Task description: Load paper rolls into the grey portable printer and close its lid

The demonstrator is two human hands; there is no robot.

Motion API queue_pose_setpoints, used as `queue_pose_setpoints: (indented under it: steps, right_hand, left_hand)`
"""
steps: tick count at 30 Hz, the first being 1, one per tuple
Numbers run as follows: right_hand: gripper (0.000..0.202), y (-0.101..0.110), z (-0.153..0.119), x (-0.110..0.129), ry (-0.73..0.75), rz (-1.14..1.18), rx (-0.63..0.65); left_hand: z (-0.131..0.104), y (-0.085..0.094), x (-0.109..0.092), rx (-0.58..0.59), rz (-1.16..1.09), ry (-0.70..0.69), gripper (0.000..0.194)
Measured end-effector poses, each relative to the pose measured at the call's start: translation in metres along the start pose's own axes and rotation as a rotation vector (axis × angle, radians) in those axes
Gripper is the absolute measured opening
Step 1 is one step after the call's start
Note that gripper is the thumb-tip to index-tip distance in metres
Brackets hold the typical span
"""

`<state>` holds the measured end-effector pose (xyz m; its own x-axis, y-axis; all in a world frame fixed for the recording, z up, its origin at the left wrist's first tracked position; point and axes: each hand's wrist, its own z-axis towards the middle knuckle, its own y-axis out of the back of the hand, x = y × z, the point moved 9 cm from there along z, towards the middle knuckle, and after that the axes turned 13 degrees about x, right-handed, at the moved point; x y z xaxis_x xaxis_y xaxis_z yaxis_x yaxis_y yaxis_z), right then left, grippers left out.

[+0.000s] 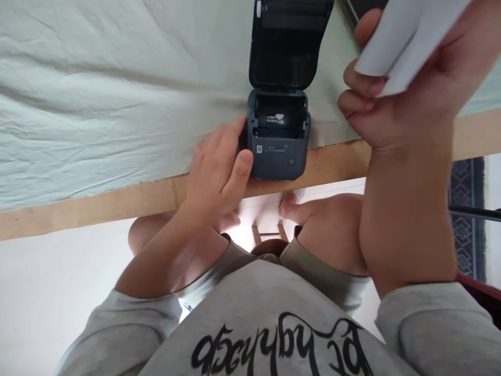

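A small dark blue printer (277, 156) sits at the table's front edge. Its black lid (287, 52) is raised, and the inner compartment shows a small printed label. My left hand (219, 164) rests against the printer's left side, thumb apart from the fingers, holding nothing. At the upper right, my right hand (415, 83) is raised above the table with its fingers curled round a white paper piece (403, 42), which runs out of the frame at the top. Part of the paper hides the palm.
A pale green cloth (117, 94) with wrinkles covers the table, whose wooden edge (156, 194) runs across the front. A dark object (354, 10) lies at the top right, partly hidden by my right hand. My legs are below the edge; a patterned dark blue rug (467, 219) is at the right.
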<state>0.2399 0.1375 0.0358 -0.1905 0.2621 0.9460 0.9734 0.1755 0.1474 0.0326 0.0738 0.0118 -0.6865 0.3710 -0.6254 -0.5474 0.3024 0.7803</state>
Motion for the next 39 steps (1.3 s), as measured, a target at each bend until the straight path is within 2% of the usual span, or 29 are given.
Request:
queue_pose_setpoints:
  steps: [2,3,6,9,14,18,20,26,28,30,32,33,34,36,39]
  right_hand:
    - [0.036,0.012,0.008,-0.012,0.151,0.216,-0.089]
    - [0.033,0.019,0.011,-0.021,0.18,0.241,-0.149]
    - [0.022,0.033,0.012,-0.034,0.238,0.006,-0.262]
    - [0.021,0.034,0.004,-0.024,0.338,-0.299,-0.298]
    - [0.036,0.028,-0.008,-0.008,0.314,-0.619,-0.301]
    - [0.02,0.022,-0.012,-0.004,0.277,-0.804,-0.237]
    - [0.018,0.02,-0.013,-0.003,0.281,-0.842,-0.22]
    - [0.038,0.016,-0.014,-0.007,0.214,-0.85,-0.146]
    - [0.033,0.027,-0.023,-0.001,0.283,-0.789,-0.237]
    - [0.024,0.053,-0.039,0.007,0.395,-0.747,-0.475]
    - [0.023,0.082,-0.055,0.006,0.46,-0.777,-0.734]
    - [0.027,0.093,-0.055,0.001,0.431,-0.822,-0.776]
    - [0.032,0.1,-0.052,-0.003,0.408,-0.876,-0.771]
    - [0.047,0.111,-0.04,-0.013,0.329,-0.906,-0.669]
    - [0.036,0.1,-0.025,-0.02,0.171,-0.96,-0.341]
  left_hand:
    - [0.0,0.0,-0.001,0.007,0.018,0.002,0.078]
    - [0.0,0.0,-0.001,0.009,0.026,0.004,0.078]
    - [0.0,0.0,-0.001,0.003,0.038,0.007,0.079]
    - [0.0,0.0,-0.002,0.001,0.048,0.008,0.081]
    - [0.001,-0.001,0.0,0.001,0.045,0.017,0.077]
    - [0.002,-0.001,0.001,-0.003,0.008,0.005,0.074]
    - [0.002,-0.002,0.002,-0.003,-0.007,0.007,0.072]
    - [0.002,-0.001,0.0,-0.001,0.02,0.002,0.072]
    - [0.002,0.0,-0.001,-0.002,0.029,0.004,0.077]
    - [0.001,0.0,-0.001,0.001,0.034,0.007,0.081]
    - [0.002,-0.001,-0.002,0.002,0.038,0.001,0.084]
    - [0.002,-0.001,-0.002,0.004,0.044,-0.002,0.085]
    - [0.002,-0.001,-0.003,0.003,0.052,-0.005,0.085]
    - [0.002,-0.001,-0.003,-0.005,0.069,0.001,0.084]
    - [0.002,0.0,-0.002,-0.02,0.08,0.021,0.078]
